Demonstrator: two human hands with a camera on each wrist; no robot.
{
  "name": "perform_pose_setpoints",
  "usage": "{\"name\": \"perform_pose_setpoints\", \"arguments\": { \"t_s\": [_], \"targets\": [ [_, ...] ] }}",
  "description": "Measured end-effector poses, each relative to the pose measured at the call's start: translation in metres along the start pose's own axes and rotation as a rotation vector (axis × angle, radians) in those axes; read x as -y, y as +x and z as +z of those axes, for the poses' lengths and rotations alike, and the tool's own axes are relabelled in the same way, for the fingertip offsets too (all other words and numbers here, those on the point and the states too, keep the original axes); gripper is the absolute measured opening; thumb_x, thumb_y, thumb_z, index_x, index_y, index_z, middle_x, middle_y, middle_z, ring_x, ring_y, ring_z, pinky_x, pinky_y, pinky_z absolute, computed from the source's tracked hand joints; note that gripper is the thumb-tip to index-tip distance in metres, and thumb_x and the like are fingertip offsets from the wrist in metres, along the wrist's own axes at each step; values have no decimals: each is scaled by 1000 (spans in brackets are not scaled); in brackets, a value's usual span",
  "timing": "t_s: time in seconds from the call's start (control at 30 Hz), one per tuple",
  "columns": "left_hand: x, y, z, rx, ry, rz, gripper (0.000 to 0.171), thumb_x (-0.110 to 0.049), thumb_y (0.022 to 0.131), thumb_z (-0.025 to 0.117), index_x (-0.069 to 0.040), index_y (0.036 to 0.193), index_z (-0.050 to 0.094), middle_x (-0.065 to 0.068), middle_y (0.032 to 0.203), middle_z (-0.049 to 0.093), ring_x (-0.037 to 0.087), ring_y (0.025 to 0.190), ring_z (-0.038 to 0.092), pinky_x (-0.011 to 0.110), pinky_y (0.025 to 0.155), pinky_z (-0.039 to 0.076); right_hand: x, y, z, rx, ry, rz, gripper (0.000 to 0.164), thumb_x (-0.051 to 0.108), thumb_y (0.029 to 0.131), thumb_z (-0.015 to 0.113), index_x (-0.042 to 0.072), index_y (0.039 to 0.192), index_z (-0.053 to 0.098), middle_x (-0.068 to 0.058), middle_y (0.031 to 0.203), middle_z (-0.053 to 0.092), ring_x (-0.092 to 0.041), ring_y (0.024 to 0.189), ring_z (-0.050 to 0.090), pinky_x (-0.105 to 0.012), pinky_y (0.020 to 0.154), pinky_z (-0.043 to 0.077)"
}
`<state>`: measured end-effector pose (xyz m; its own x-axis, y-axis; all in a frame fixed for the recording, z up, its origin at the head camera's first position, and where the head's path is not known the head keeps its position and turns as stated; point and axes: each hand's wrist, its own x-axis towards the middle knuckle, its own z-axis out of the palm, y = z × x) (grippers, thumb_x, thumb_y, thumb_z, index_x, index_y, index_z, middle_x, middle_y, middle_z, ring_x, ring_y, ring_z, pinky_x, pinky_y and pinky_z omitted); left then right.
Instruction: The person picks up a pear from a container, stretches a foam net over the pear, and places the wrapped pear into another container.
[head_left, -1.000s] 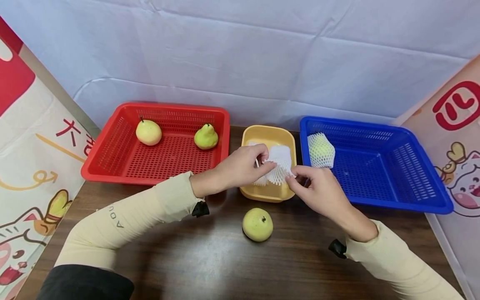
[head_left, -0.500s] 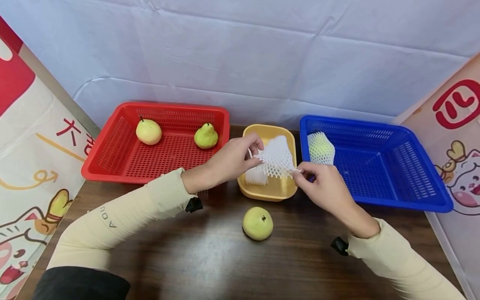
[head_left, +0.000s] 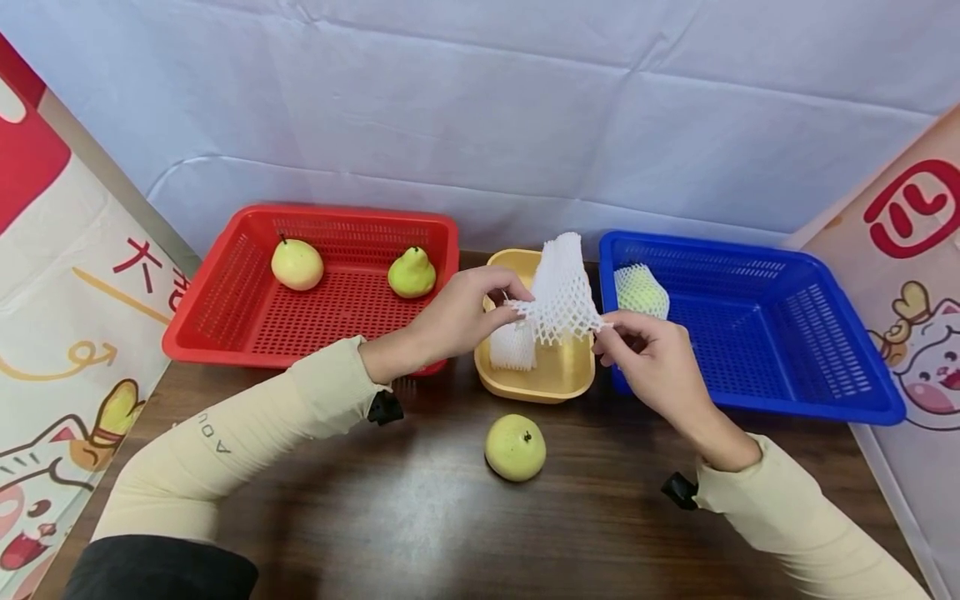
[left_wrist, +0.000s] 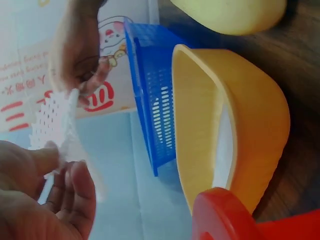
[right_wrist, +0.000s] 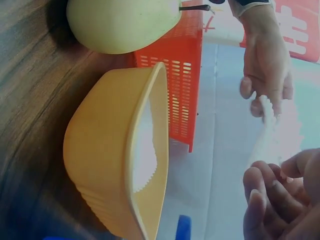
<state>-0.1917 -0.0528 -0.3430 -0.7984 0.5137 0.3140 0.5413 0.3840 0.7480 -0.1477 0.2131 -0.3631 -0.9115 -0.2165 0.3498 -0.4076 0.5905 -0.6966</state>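
A white foam fruit net (head_left: 562, 287) is stretched between both hands above the yellow bin (head_left: 558, 392). My left hand (head_left: 468, 317) pinches its near edge on the left, thumb against fingers. The opposite corner of that edge is pinched by my right hand (head_left: 660, 362). The net's far end stands up past the bin's back rim. Inside the bin lies another white foam net (head_left: 513, 348). A bare yellow-green pear (head_left: 515, 448) rests on the table just in front of the bin. In the left wrist view the held net (left_wrist: 55, 125) spans the two hands.
At left, a red basket (head_left: 311, 360) holds a round yellow pear (head_left: 297, 265) and a green pear (head_left: 412, 272). A blue basket (head_left: 787, 408) at right holds a net-wrapped fruit (head_left: 641, 293). A pale cloth (head_left: 480, 108) hangs behind the dark wooden table (head_left: 420, 517).
The foam net has risen out of the yellow bin and its near edge has been pulled wider between the hands. The right hand has shifted slightly right. The pear on the table has stayed put.
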Motion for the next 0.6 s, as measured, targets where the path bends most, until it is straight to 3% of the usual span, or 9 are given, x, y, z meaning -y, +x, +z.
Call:
{"name": "perform_pose_setpoints", "arguments": {
  "t_s": [0.13,0.23,0.4,0.53,0.6],
  "targets": [
    [0,0,-1,-39,-162,0,12,1,93,70,-4,104,73,5,98,71,16,85,62,28,69,55,-5,-1,1,38,-68,-39,13,5,98,66,10,92,76,-1,72,69,-11,61,64,-17,54,47],
    [1,-1,-2,-29,-184,78,14,4,93,69,-2,105,72,6,99,70,16,85,62,31,68,56,-8,-2,3,43,-94,-69,16,3,97,66,14,88,74,2,70,68,-8,61,62,-18,53,45],
    [9,-8,-5,49,5,336,19,10,89,70,-5,101,72,5,99,69,14,90,60,28,76,52,-13,-3,5,32,-113,-183,19,-2,92,66,14,89,75,6,72,67,-4,59,57,-16,55,44],
    [15,-16,-11,75,169,476,15,5,89,74,-8,95,71,2,97,64,11,92,60,22,79,51,-17,-6,5,14,-174,-374,17,-3,88,67,11,91,77,4,74,67,-5,57,52,-20,54,44],
    [18,-19,-13,68,243,539,11,0,90,76,-9,91,69,1,95,62,11,91,59,21,79,51,-19,-6,6,2,-194,-473,15,0,86,67,9,92,78,1,77,70,-8,59,55,-24,54,47]
  ]
}}
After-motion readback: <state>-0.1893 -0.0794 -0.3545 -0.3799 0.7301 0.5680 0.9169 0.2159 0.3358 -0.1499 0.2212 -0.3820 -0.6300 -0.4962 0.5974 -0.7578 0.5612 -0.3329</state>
